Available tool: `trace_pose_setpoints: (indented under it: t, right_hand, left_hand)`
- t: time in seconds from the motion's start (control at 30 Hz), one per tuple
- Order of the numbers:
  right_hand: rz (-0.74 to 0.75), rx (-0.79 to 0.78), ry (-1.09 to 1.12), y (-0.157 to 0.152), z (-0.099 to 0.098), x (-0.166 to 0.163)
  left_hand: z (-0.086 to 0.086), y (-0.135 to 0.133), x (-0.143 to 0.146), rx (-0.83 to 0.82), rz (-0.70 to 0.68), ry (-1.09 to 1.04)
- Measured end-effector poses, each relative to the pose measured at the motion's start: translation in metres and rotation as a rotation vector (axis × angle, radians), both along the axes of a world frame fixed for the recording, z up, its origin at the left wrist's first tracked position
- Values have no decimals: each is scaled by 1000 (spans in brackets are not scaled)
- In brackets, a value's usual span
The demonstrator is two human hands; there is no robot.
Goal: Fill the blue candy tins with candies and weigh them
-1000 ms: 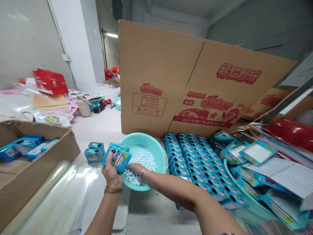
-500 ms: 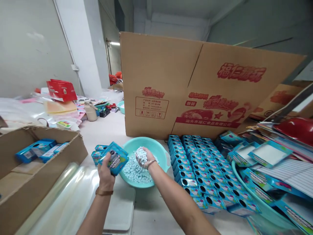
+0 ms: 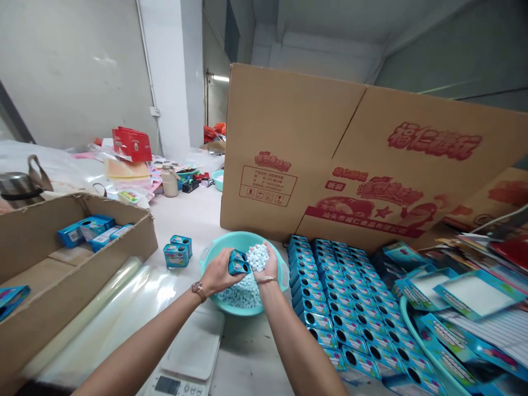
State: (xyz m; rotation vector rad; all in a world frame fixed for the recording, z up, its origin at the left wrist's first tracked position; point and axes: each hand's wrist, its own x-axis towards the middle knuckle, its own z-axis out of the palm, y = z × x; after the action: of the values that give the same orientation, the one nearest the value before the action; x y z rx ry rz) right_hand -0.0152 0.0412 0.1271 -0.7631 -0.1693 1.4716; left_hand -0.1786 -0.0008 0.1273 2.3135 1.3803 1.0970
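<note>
Pale blue and white pellets, which look like small candies, fill the bottom of a turquoise basin (image 3: 205, 275). Over it, my left hand (image 3: 218, 273) grips a small blue printed box (image 3: 238, 263), whose dark opening faces up toward my right hand. Cupped palm up beside the box, my right hand (image 3: 270, 267) holds a heap of pellets (image 3: 258, 257). The heap is very close to the box; whether they touch I cannot tell. Two more blue boxes (image 3: 177, 254) stand together on the table left of the basin.
Rows of blue boxes (image 3: 330, 297) with dark round holes stand right of the basin, in front of a large carton (image 3: 289, 132). A white digital scale (image 3: 192, 346) lies nearest me. At left is an open cardboard box (image 3: 119, 242); flat blue packaging (image 3: 478, 291) fills a right-hand tub.
My left hand has brought the blue box rightward over the basin and turned its opening up. My right hand has rolled palm up with its pellets. The view has swung left.
</note>
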Motion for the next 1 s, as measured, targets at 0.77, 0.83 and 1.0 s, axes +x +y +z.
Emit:
trace_pose_setpoints:
  t: [0.77,0.83,1.0]
  right_hand:
    - [71,236,-376,5,22,-17]
    - [76,250,-385,5,24,-15]
    - [75,266,-401,6,27,-13]
  left_hand:
    - [-3,7,11,50,100,-4]
    - [-1,7,12,57,117,-12]
    - [2,7,14,61,121,-16]
